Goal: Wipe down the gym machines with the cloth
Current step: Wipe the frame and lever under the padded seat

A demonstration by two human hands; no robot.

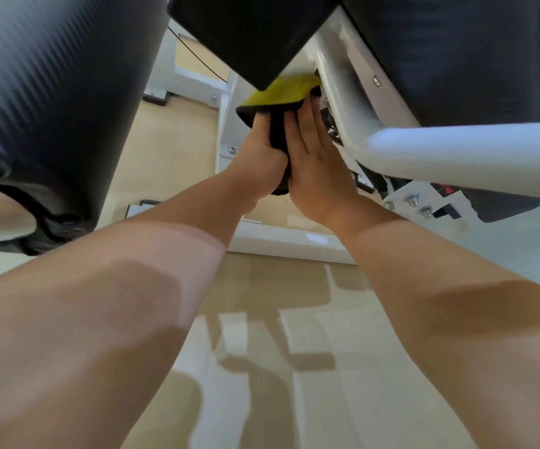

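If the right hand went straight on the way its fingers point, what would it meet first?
The right hand would meet the yellow-and-black microfibre cloth at its fingertips, probably then the white metal frame; depth is unclear.

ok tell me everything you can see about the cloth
The cloth is two-sided, yellow on one face and black on the other, and looks like soft plush microfibre. It is bunched and folded, its yellow part tucked under the corner of the black pad beside the white frame. The left hand grips its black part; the right hand presses it with straight fingers.
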